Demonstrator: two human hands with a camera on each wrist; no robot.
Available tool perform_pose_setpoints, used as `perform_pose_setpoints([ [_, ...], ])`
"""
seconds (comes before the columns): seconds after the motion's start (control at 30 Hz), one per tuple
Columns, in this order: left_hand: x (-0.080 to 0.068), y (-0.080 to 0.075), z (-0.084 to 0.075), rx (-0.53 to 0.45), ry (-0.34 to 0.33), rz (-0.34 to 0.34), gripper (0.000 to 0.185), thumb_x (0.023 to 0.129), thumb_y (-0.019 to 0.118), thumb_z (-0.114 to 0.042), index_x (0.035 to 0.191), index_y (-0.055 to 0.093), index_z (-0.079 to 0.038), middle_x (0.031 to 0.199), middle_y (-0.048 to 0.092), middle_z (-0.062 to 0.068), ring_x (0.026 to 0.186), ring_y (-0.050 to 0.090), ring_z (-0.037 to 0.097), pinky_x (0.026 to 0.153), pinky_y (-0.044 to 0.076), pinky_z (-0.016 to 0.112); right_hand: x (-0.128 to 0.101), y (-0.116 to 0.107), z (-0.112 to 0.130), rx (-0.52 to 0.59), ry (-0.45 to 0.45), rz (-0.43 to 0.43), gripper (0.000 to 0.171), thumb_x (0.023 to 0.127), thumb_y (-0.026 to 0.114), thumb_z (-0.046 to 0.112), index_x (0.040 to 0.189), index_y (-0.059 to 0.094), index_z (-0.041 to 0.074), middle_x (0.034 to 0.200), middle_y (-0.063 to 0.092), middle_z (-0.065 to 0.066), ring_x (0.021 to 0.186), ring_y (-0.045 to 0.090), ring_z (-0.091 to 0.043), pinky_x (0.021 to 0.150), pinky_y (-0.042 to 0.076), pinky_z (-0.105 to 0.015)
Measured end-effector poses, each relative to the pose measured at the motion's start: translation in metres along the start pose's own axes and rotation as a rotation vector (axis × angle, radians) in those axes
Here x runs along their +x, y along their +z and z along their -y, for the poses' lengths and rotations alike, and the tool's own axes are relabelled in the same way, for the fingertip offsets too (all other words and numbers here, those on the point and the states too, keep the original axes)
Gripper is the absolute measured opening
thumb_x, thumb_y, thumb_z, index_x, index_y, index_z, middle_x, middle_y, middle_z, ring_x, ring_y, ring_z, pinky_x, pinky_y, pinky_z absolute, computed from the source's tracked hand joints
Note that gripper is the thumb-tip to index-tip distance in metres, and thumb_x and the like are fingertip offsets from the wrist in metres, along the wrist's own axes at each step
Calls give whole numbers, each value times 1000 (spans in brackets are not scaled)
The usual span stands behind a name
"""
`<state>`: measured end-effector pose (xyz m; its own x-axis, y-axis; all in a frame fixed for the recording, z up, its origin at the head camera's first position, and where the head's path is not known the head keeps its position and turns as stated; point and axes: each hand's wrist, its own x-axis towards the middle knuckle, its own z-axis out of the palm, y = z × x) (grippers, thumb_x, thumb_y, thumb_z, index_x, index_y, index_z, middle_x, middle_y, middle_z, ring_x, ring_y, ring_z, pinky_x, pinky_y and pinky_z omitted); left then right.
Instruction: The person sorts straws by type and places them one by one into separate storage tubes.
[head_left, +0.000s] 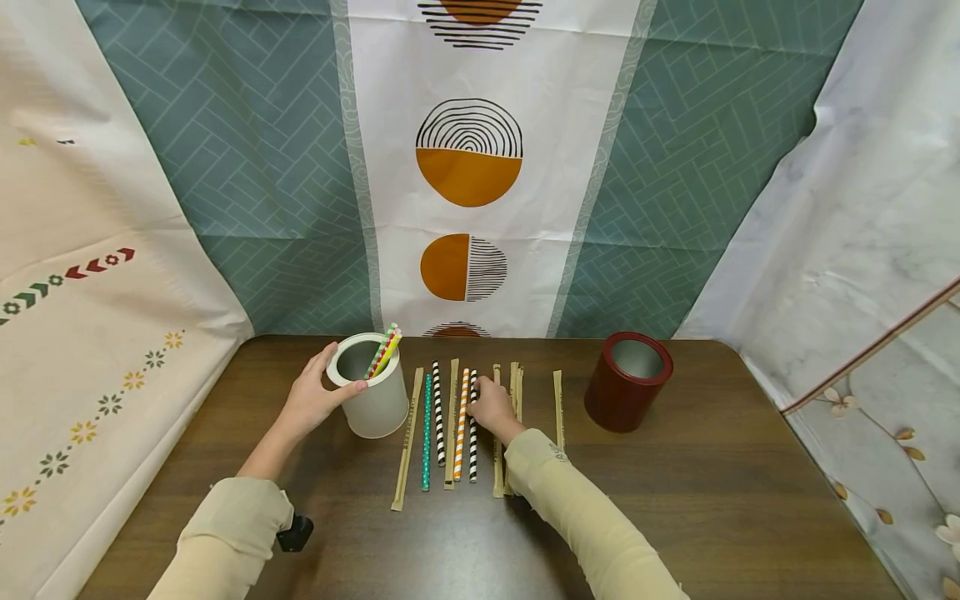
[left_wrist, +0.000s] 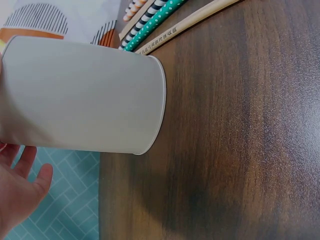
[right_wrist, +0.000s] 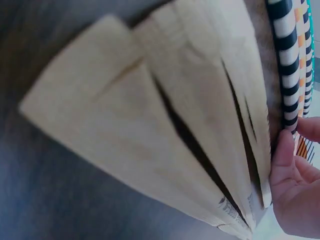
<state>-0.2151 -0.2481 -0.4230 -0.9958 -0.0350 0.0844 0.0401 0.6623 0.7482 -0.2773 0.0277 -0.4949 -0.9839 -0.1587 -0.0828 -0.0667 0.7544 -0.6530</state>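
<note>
My left hand [head_left: 324,390] grips a white cup [head_left: 372,407] at the table's back left, thumb across its rim. Several coloured straws [head_left: 386,350] stand in it. In the left wrist view the white cup [left_wrist: 85,95] fills the frame above my palm [left_wrist: 20,195]. My right hand [head_left: 483,398] pinches the far end of a black-and-white striped straw [head_left: 472,446] lying in a row of straws. Up close, the fingertips [right_wrist: 282,150] touch that striped straw [right_wrist: 287,65] beside paper-wrapped straws [right_wrist: 150,115].
The row on the brown table [head_left: 675,500] holds a teal dotted straw [head_left: 427,433], an orange striped straw [head_left: 461,425], another black-and-white straw [head_left: 438,412] and several paper-wrapped ones [head_left: 407,442]. An empty dark red cup [head_left: 627,381] stands to the right. Curtains hang behind.
</note>
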Motion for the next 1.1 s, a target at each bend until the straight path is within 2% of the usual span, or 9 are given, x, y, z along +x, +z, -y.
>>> perform_pose_setpoints([
  [0.17, 0, 0, 0, 2, -2, 2, 93, 74, 67, -43, 142, 15, -6, 142, 22, 21, 129, 24, 39, 99, 25, 57, 0, -2, -2, -78, -11, -7, 28, 72, 67, 10, 95, 53, 2, 82, 59, -11, 62, 48, -19, 56, 41, -31],
  [0.33, -1, 0, -1, 2, -1, 1, 93, 74, 67, -42, 141, 16, -6, 142, 22, 21, 129, 24, 39, 99, 25, 57, 0, -5, -3, -105, -3, 15, 30, 72, 67, 11, 98, 55, 2, 88, 60, -11, 63, 49, -19, 57, 42, -30],
  [0.47, -1, 1, -1, 5, -1, 0, 93, 73, 67, -42, 141, 16, -6, 142, 22, 21, 129, 24, 39, 99, 25, 57, -1, -9, -2, -46, 8, 58, 35, 74, 65, 9, 106, 54, -1, 96, 60, -14, 55, 48, -15, 54, 42, -28],
  [0.63, -1, 0, -1, 5, 3, -1, 92, 74, 67, -42, 141, 16, -6, 142, 22, 21, 129, 24, 39, 99, 25, 57, 1, -19, -1, 38, 32, 95, 35, 75, 63, 7, 107, 52, -2, 88, 60, -15, 41, 45, -12, 42, 40, -24],
  [0.87, 0, 0, -1, 11, 4, -1, 92, 74, 67, -42, 141, 16, -6, 142, 23, 21, 128, 25, 39, 98, 26, 57, 5, -34, 6, 103, 19, 109, 42, 79, 60, 8, 118, 49, -1, 93, 60, -17, 42, 46, -11, 43, 44, -25],
  [1.1, 0, 0, -1, 9, 6, -2, 92, 74, 67, -42, 141, 16, -6, 142, 22, 21, 129, 24, 39, 98, 25, 57, 5, -43, 16, 188, -34, 156, 49, 80, 57, 4, 127, 43, 2, 73, 56, -9, 41, 45, -11, 45, 47, -27],
])
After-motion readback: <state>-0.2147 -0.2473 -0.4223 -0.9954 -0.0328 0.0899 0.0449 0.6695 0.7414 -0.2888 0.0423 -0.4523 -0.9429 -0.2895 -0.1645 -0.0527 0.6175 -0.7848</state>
